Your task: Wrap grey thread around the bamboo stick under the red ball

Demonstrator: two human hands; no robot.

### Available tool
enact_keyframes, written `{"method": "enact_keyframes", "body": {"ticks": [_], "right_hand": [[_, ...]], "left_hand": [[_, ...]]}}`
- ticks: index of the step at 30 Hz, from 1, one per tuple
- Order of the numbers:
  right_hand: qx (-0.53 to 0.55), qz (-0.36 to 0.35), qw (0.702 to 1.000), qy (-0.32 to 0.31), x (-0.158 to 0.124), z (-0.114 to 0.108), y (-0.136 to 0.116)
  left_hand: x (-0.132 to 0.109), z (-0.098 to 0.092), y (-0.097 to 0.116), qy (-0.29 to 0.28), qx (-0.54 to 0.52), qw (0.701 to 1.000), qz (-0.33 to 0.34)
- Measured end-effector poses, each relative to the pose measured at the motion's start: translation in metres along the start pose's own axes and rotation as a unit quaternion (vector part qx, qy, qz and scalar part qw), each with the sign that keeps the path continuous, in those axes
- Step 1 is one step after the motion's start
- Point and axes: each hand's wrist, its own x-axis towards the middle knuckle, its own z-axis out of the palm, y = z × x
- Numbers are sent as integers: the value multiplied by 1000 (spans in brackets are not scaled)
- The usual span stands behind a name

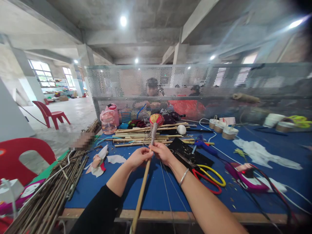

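In the middle of the view, a long wooden stick (143, 187) slants up and away from the table's front edge. Its far part has a grey wrapping (153, 132), and a red and yellow ball-like head (156, 119) shows at the top end. My left hand (138, 159) pinches the stick just under the wrapping. Right beside it, the thumb and fingers of my right hand (162, 153) close on the same spot. Thin pale threads (165, 182) hang down from near my right hand. Which fingers grip the thread I cannot make out.
Scissors (209, 175) and a blue glue gun (204, 146) lie to the right on the blue table (102, 195). Sticks (136, 136) and a white ball (181, 129) lie behind. Bundled twigs (53, 191) line the left. A mesh screen (117, 81) stands behind, a person (152, 89) beyond it.
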Motion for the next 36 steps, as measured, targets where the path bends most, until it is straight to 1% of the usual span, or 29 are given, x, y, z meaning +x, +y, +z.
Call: {"method": "enact_keyframes", "body": {"ticks": [2,4,5,8,9,10,11,13,15,16,18,21,23,24,27,31,33,36], "right_hand": [[-5,-5,1000,19,2,-1,2],[4,9,1000,16,2,-3,2],[14,19,1000,6,2,-4,1],[41,32,998,-31,0,-6,-1],[38,28,998,-34,0,-5,-2],[28,22,999,-30,0,-4,-2],[17,14,1000,-22,0,-3,-2],[-3,4,1000,-3,0,0,-1],[-13,8,1000,5,0,2,0],[-12,12,1000,3,0,2,-1],[10,18,1000,-7,-2,2,-3],[54,18,998,-25,-3,1,-7],[48,17,998,-27,-3,1,-6],[35,16,999,-23,-2,1,-5],[0,14,1000,-4,1,1,0],[-4,13,1000,-2,2,2,4],[11,12,1000,-9,1,2,3],[41,17,999,-29,-1,1,0]], "left_hand": [[2,-1,-3,30,36,998,33],[3,-2,-2,29,38,998,37],[2,-3,-1,18,23,999,28],[-1,-3,5,-44,-40,998,-23],[-2,-3,6,-54,-47,997,-37],[-2,-3,6,-53,-40,997,-40],[-2,-3,5,-40,-21,998,-31],[0,-3,3,1,30,1000,8],[2,-4,0,34,72,996,43],[2,-4,0,42,80,995,47],[2,-5,1,41,63,997,31],[-3,-5,7,-4,-13,1000,-21],[-5,-4,9,-30,-44,997,-51],[-5,-4,9,-30,-44,997,-56],[-4,-4,6,5,-7,999,-38],[-3,-4,5,37,45,998,-14],[-4,-3,7,34,41,998,-17],[-6,-3,10,-9,-6,999,-35]]}}
